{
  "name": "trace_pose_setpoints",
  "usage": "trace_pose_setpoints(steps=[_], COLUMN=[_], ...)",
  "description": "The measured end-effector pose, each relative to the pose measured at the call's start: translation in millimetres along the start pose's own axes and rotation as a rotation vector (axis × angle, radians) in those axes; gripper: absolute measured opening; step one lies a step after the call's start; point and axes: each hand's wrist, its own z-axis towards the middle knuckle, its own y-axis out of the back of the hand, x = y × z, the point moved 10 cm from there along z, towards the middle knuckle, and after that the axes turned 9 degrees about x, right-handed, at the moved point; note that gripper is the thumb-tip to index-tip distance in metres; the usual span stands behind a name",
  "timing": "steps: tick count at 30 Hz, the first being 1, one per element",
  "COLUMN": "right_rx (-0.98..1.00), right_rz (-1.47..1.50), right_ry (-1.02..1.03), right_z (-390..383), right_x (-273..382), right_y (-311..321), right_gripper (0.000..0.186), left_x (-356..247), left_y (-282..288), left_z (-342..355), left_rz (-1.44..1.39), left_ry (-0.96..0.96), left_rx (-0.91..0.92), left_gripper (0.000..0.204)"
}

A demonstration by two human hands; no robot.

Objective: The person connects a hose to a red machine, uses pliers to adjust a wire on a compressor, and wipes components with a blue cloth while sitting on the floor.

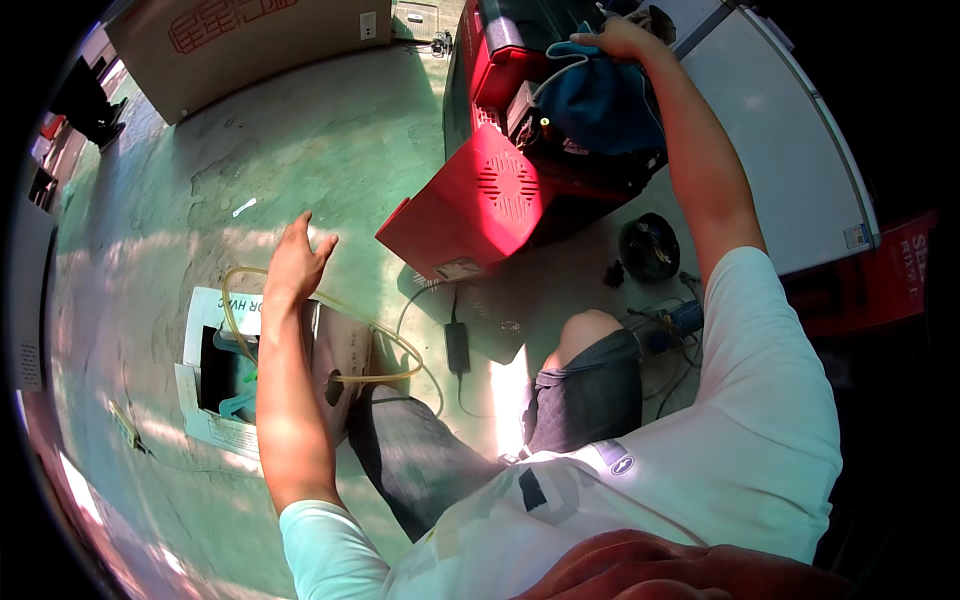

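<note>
My left hand [297, 262] is held out over the green floor, fingers apart and holding nothing. Below it, by my left forearm, stands an open cardboard box [207, 305] with blue-green pieces inside. A yellow clear hose [345, 305] loops around my forearm and over the box. At the top right, my right hand [622, 40] is closed on the upper edge of a dark blue cloth [605, 100]; some fingers are hidden. The cloth drapes over a red and black machine [500, 75], whose red vented panel [480, 200] stands out toward me.
A black power adapter [457, 347] lies on the floor with its cords. Beside my knee sits a round black container [650, 247]. A white panel [765, 130] is at the right, a large cardboard box [240, 50] at the back. Another person's feet [105, 125] show far left.
</note>
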Motion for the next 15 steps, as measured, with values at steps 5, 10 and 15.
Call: trace_pose_setpoints(steps=[5, 10, 15], right_rx=[-0.245, -0.485, -0.629], right_rz=[0.091, 0.557, 1.445], right_ry=[0.13, 0.153, 0.279], right_z=[17, 24, -34], right_x=[-4, -49, -112], right_y=[-28, -18, 18], right_gripper=[0.061, 0.042, 0.034], left_x=[3, 6, 6], left_y=[-2, -4, -4], left_z=[3, 3, 5], left_rz=[0.025, 0.007, 0.0], left_ry=[0.001, 0.0, -0.02], left_rx=[0.011, 0.009, 0.002], left_gripper=[0.068, 0.067, 0.067])
